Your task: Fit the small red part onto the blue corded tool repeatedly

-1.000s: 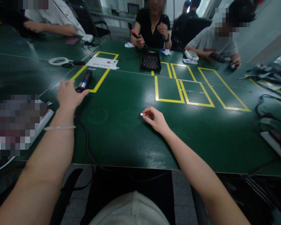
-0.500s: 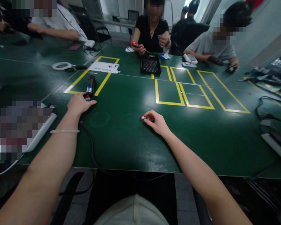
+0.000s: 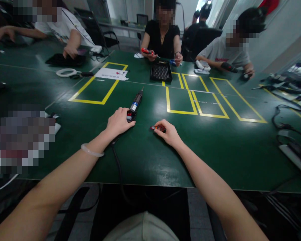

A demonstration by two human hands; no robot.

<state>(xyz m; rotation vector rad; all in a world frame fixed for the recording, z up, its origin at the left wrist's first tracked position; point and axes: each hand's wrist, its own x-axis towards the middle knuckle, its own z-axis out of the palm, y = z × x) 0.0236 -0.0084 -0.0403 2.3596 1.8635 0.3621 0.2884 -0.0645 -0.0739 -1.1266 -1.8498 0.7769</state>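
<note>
My left hand (image 3: 119,123) is closed round the rear end of a corded electric screwdriver (image 3: 134,105), black with a blue band. The tool lies on the green table (image 3: 145,154) with its tip pointing away from me. Its black cable (image 3: 116,160) runs back over the table's near edge. My right hand (image 3: 168,131) rests on the table just to the right. Its fingertips pinch a small red and silver part (image 3: 154,128) against the surface.
Yellow tape rectangles (image 3: 97,88) mark the table. A black tray (image 3: 161,70) sits in front of a person at the far side. Other people sit at the far left and far right. A paper sheet (image 3: 111,73), a white ring (image 3: 66,72) and cables (image 3: 286,125) lie around.
My left hand has dragged the screwdriver from the yellow rectangle at the left to the table's middle, close to my right hand. The right hand has stayed pinching the small part.
</note>
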